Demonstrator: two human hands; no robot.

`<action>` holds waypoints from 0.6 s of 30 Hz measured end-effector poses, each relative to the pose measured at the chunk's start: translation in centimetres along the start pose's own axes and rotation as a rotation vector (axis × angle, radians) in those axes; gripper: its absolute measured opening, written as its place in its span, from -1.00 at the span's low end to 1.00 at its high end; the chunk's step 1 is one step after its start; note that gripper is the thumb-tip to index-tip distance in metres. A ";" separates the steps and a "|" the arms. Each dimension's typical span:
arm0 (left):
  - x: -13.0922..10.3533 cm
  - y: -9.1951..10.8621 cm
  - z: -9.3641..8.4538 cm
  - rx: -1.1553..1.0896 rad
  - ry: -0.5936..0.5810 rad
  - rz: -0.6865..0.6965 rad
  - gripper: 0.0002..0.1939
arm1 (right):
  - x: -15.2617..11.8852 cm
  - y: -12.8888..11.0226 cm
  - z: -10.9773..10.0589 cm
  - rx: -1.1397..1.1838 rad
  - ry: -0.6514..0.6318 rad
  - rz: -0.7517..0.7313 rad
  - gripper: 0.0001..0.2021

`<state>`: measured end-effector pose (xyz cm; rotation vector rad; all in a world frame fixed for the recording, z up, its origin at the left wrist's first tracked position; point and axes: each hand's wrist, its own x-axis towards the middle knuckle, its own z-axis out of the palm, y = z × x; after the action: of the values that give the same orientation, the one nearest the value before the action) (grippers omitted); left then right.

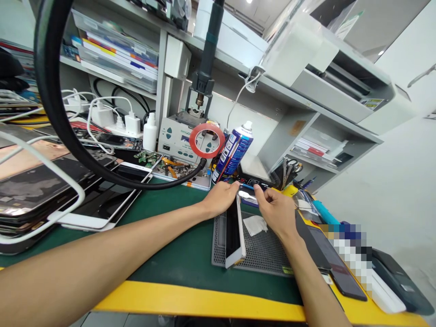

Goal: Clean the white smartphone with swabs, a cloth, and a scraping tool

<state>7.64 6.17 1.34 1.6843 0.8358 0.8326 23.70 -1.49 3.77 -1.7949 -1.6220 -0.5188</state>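
My left hand (pixel 223 198) is closed at the far end of a white-framed phone (pixel 235 240) with a dark screen. The phone is tilted, its near end over a grey perforated mat (pixel 267 252). My right hand (pixel 278 211) pinches a thin blue stick-like tool (pixel 247 186), whose other end reaches my left fingertips. Just below the tool a small white object (pixel 245 195) shows between the hands; its kind is unclear. A crumpled white wipe (pixel 255 225) lies on the mat beside the phone.
Behind my hands stand a blue spray can (pixel 235 152) and a hot air station (pixel 177 136) with red tape (pixel 192 141). A black hose (pixel 102 175) loops at left over stacked screens (pixel 112 195). A dark phone (pixel 337 263) lies at right.
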 end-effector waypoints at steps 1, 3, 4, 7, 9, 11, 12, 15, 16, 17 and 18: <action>0.0 0.1 0.0 0.001 0.002 -0.001 -0.39 | -0.1 0.0 -0.1 0.026 -0.011 -0.016 -0.48; -0.1 0.2 -0.1 0.005 0.006 -0.003 -0.40 | -0.2 0.1 -0.3 0.094 -0.058 -0.071 -0.50; -0.2 0.2 -0.1 0.006 0.007 -0.004 -0.40 | -0.3 0.1 -0.4 0.131 -0.089 -0.105 -0.51; -0.3 0.4 -0.2 0.005 0.003 0.002 -0.40 | -0.5 0.1 -0.7 0.215 -0.160 -0.185 -0.54; -0.3 0.5 -0.2 0.004 0.002 0.005 -0.40 | -0.5 0.1 -0.8 0.227 -0.171 -0.198 -0.54; -0.4 0.6 -0.3 0.004 0.004 0.004 -0.41 | -0.5 0.1 -0.7 0.193 -0.142 -0.180 -0.53; -0.4 0.6 -0.3 0.005 0.005 0.004 -0.41 | -0.4 0.1 -0.6 0.167 -0.123 -0.164 -0.53; -0.4 0.6 -0.3 0.008 0.004 0.003 -0.41 | -0.1 0.1 -0.4 0.094 -0.095 -0.096 -0.49; -0.4 0.6 -0.2 0.009 0.001 0.003 -0.41 | -0.1 0.1 -0.3 0.075 -0.099 -0.073 -0.48; -0.4 0.5 -0.2 0.009 -0.003 0.003 -0.40 | 0.0 0.1 -0.2 0.059 -0.106 -0.050 -0.47; -0.3 0.5 -0.2 0.010 -0.007 0.003 -0.39 | 0.0 0.1 -0.2 0.048 -0.113 -0.026 -0.45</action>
<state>7.39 5.85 1.79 1.6963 0.8339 0.8259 23.83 -1.63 3.92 -1.7981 -1.7212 -0.3926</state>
